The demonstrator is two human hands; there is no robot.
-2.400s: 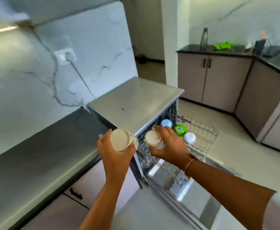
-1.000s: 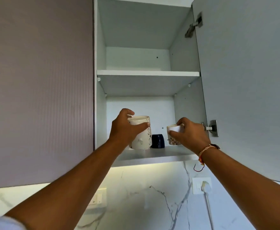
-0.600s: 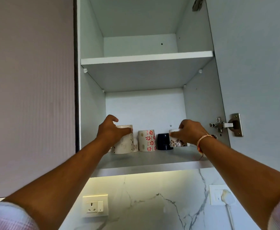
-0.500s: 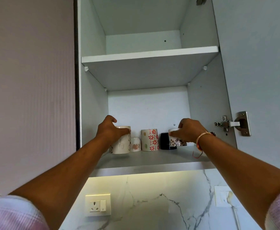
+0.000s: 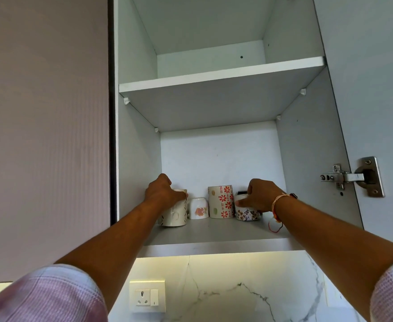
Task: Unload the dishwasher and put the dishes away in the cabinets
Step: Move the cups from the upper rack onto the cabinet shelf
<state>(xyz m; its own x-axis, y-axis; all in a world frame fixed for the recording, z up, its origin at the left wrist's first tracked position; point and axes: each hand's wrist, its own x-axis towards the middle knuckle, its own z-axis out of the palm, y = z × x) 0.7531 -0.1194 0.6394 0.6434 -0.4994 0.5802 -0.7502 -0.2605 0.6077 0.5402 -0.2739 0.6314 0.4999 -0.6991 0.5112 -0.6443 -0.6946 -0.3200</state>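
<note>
On the lower shelf (image 5: 214,233) of the open wall cabinet, near its front-left edge, the left hand (image 5: 161,194) is gripping a cream mug (image 5: 174,214) from above. Toward the right edge, the right hand (image 5: 259,197) is clasping a small floral cup (image 5: 246,214). Behind and between them, an upturned cup (image 5: 198,208) and a red-flowered mug (image 5: 221,201) are standing.

The lower shelf (image 5: 214,231) has bare room in front; four cups (image 5: 221,202) line the back.
</note>
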